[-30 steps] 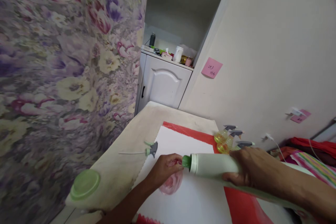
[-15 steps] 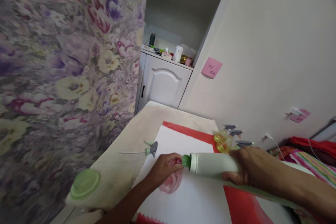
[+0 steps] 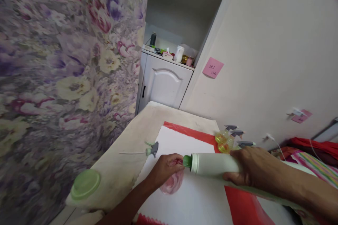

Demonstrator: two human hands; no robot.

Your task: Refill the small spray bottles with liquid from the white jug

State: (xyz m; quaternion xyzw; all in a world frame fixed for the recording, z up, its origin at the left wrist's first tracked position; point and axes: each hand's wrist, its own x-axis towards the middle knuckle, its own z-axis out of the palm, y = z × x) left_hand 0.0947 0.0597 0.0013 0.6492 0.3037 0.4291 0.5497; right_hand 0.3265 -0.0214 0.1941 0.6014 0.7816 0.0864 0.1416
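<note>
My left hand [image 3: 167, 169] is closed around the neck of a clear pink-tinted spray bottle body [image 3: 172, 184], which stands on the white sheet without its sprayer head. My right hand [image 3: 246, 167] grips a pale green bottle [image 3: 215, 164] lying nearly level, its threaded mouth turned left. A green spout or liquid [image 3: 187, 161] shows at that mouth, touching or nearly touching the pink bottle's opening beside my left fingers; the exact contact is hidden. Left of the sheet lies a grey and green trigger sprayer head [image 3: 152, 150] with a long tube.
A round green lid [image 3: 86, 184] lies at the table's left edge. Several spray bottles with yellow liquid [image 3: 223, 144] stand at the right near the wall. White paper [image 3: 192, 197] lies over a red sheet [image 3: 241, 202]. A cabinet [image 3: 166, 81] stands behind the table.
Almost nothing differs. Both hands, the pink bottle and the pale green bottle keep their places.
</note>
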